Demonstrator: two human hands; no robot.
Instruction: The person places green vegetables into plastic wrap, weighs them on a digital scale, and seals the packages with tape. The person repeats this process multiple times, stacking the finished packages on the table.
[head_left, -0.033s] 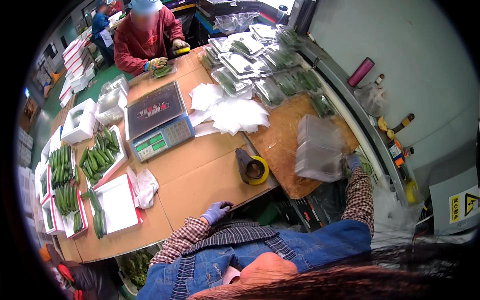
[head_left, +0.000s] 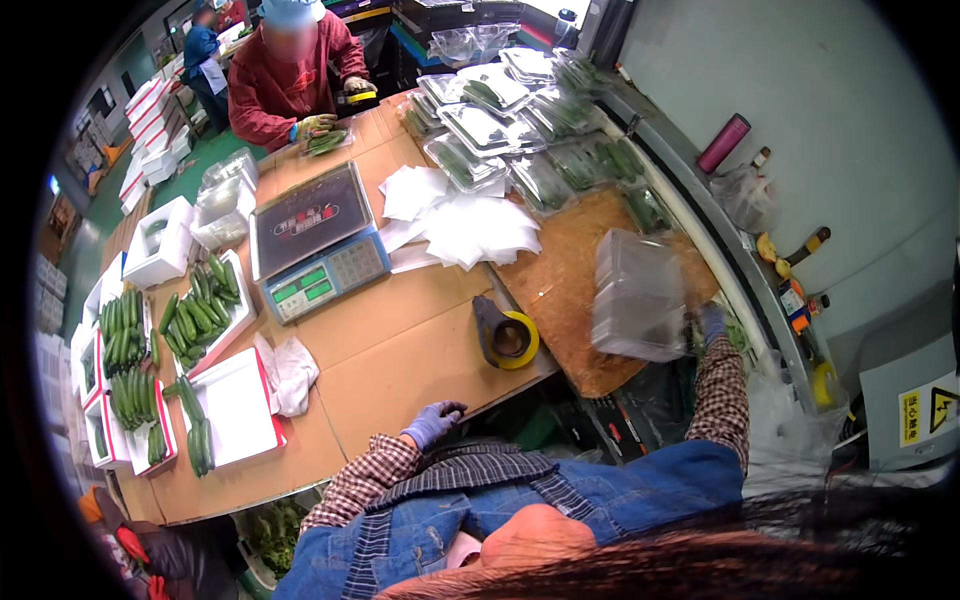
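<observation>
A: What takes up the most room?

B: The cardboard-covered worktable [head_left: 400, 345]. Next, the pile of clear-packed cucumber trays [head_left: 490, 130] towards its far right, then the rust-brown board [head_left: 555, 300] nearer us.

A: After those?

B: The digital weighing scale [head_left: 318, 245], left of the scattered white paper sheets [head_left: 475, 232].

A: And the clear plastic container [head_left: 640, 300]?

B: Over the board's right part, blurred; I can't tell whether they touch.

A: Smaller still?

B: The dark tape dispenser [head_left: 489, 325], by the near edge. Then the gloved left hand [head_left: 434, 424], at that edge too, fingers loosely bent, nothing visible in it.

A: The right hand [head_left: 712, 322]?

B: Gloved, just beside the container's right edge. Its fingers are blurred, so I can't tell whether it's gripping.
</observation>
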